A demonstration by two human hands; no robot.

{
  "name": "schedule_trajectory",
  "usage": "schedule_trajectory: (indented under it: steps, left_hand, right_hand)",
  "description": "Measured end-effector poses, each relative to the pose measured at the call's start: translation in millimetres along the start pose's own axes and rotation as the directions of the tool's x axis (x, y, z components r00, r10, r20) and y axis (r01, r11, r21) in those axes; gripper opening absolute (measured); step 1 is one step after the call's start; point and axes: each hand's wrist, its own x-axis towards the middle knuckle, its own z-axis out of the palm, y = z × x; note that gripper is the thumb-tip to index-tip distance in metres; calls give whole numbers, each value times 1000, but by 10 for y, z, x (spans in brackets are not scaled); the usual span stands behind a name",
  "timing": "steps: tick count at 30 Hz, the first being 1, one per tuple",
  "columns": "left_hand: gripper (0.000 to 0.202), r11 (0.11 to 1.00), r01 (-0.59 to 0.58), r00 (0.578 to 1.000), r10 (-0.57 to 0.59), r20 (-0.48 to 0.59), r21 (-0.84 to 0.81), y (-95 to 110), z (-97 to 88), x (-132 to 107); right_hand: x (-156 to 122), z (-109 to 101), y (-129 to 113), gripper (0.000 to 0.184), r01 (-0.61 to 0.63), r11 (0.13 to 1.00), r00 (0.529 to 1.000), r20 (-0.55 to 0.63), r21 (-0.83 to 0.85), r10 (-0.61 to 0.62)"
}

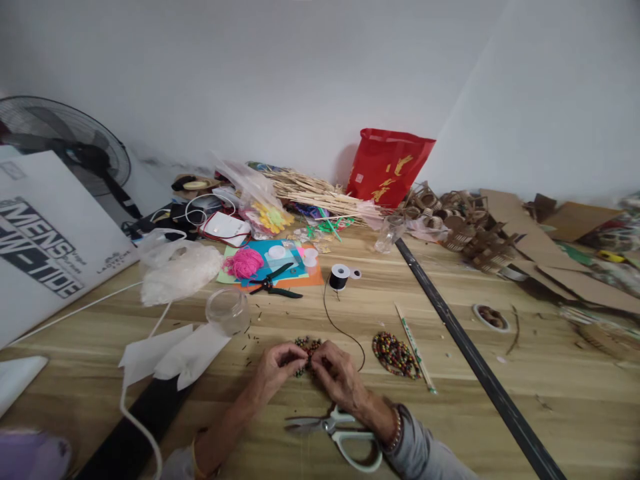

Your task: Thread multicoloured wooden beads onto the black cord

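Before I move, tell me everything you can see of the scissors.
The scissors have metal-looking blades and pale, apparently plastic handles with two finger loops, joined at a pivot. They lie on the wooden table, nearer the person than the beads, blades pointing to the person's left and seemingly slightly parted. The wrist of the right hand partly hides the farther loop; whether it touches is unclear.

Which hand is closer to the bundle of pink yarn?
Left. The left hand is on the person's side of the pink yarn, slightly to its right; the right hand is there too, but farther right.
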Motion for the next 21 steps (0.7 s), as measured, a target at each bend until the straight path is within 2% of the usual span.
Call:
schedule_trajectory:
  steps: [21]
  left_hand:
    - [11,1000,-7,1000,7,20,0,-57,-11,13]
  right_hand:
    - [14,-2,-1,13,22,999,1000,-6,47,-21]
